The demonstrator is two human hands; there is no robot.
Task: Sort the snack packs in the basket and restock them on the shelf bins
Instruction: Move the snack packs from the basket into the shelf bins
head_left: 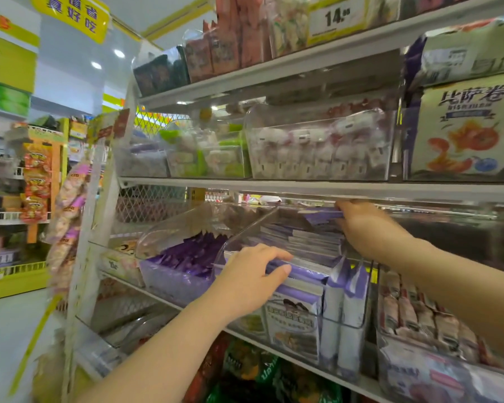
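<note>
A clear plastic shelf bin [355, 322] in the middle of the shelf holds purple and white snack packs [296, 318] standing in rows. My left hand [249, 279] grips the front packs at the bin's near left corner, thumb under and fingers over them. My right hand [367, 228] reaches deep into the same bin and pinches a purple pack [322, 215] above a flat stack [309, 241] at the back. The basket is not in view.
A neighbouring bin [175, 273] to the left holds dark purple sachets. To the right, a bin [413, 312] holds pink-brown packs. The shelf above [303, 186] hangs low over my right hand. More bins sit on upper shelves; an aisle floor lies at left.
</note>
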